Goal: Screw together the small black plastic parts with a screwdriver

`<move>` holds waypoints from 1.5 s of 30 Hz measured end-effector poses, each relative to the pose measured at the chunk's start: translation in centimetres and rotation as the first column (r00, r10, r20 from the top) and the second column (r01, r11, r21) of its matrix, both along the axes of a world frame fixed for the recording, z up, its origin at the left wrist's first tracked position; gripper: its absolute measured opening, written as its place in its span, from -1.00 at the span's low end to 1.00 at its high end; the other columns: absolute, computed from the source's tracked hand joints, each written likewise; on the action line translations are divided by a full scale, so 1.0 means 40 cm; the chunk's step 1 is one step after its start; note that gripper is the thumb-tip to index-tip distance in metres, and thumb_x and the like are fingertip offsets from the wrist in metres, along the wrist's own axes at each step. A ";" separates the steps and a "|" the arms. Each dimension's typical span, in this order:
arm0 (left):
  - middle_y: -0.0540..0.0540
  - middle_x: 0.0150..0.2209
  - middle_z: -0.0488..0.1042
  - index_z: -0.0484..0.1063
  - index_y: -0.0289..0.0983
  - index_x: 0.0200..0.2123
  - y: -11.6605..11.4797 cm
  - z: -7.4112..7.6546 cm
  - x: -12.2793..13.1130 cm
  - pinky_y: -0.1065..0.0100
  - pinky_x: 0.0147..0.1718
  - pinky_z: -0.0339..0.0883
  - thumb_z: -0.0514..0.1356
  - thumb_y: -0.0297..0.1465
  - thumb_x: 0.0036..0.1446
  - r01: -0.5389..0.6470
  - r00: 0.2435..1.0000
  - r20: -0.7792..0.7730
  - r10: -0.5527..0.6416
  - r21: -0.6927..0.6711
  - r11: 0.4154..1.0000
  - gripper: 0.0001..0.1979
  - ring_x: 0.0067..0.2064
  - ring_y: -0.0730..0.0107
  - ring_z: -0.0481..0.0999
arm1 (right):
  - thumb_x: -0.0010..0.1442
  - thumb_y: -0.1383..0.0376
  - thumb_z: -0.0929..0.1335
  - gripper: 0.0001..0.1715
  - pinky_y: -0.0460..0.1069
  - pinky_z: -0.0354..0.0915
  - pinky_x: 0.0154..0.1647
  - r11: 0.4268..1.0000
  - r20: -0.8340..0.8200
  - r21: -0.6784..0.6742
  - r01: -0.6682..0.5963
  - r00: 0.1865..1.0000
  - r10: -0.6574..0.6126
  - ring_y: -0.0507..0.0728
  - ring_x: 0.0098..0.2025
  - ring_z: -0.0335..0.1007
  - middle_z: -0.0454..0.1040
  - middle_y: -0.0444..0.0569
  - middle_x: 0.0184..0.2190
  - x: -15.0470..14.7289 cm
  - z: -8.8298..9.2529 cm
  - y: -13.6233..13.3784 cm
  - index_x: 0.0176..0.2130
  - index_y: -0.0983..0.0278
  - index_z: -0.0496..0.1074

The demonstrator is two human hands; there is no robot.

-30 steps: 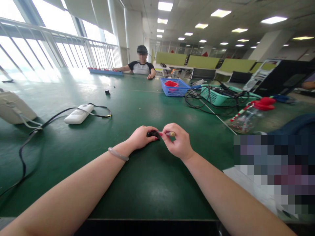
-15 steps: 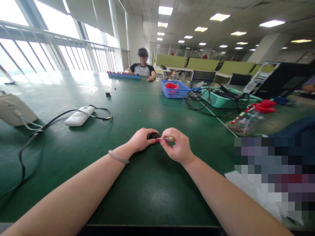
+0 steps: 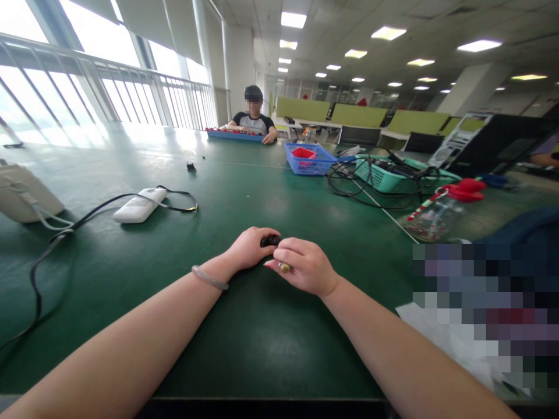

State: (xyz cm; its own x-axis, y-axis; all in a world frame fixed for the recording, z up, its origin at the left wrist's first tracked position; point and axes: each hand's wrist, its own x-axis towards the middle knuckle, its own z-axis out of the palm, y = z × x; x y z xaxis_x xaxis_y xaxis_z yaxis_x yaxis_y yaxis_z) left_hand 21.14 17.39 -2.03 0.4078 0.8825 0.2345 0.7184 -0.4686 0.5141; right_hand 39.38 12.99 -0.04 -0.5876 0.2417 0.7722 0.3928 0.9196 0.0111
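Black piece [image 3: 269, 240] sits pinched within the left hand [image 3: 248, 247]; the right hand [image 3: 309, 265], just beside, clasps what seems a tool [image 3: 285, 267].

No text, label, brand or number can be read. The white device [image 3: 138, 207] on the counter [image 3: 271, 343] shows faint marks on its upper face, too small and blurred to make out. Far back, above the green partitions [image 3: 358, 114], a red shape [image 3: 362, 102] is too distant for any lettering to be told.
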 end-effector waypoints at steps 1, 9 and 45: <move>-0.06 -0.02 0.58 0.50 -0.15 0.01 0.001 -0.001 0.000 0.22 0.04 0.35 0.21 -0.32 0.07 -0.004 1.000 -0.004 0.004 -0.004 1.000 -0.61 0.01 0.16 0.51 | 0.28 0.22 0.33 -0.83 -0.06 0.36 -0.28 0.999 0.052 0.039 -0.015 0.999 0.013 0.04 -0.35 0.41 0.48 -0.06 -0.39 -0.002 0.000 -0.001 -0.34 0.21 0.41; -0.06 -0.02 0.58 0.47 -0.16 0.04 0.000 -0.003 0.001 0.22 0.04 0.37 0.21 -0.35 0.06 -0.012 0.999 0.029 0.013 -0.013 1.000 -0.58 0.01 0.17 0.53 | 0.30 0.18 0.33 -0.79 -0.07 0.36 -0.29 0.994 0.070 0.111 -0.014 0.998 0.006 0.04 -0.36 0.41 0.48 -0.06 -0.41 -0.002 0.003 0.000 -0.33 0.25 0.42; -0.07 -0.09 0.59 0.49 -0.17 -0.02 0.001 0.000 -0.002 0.22 -0.03 0.38 0.29 -0.28 0.03 -0.019 0.999 0.027 0.020 -0.018 1.000 -0.60 -0.07 0.17 0.53 | 0.18 0.23 0.42 -0.85 -0.05 0.36 -0.39 0.938 -0.503 -0.338 0.075 0.828 -0.248 0.01 -0.47 0.38 0.42 -0.16 -0.47 0.040 0.000 0.046 -0.36 0.21 0.38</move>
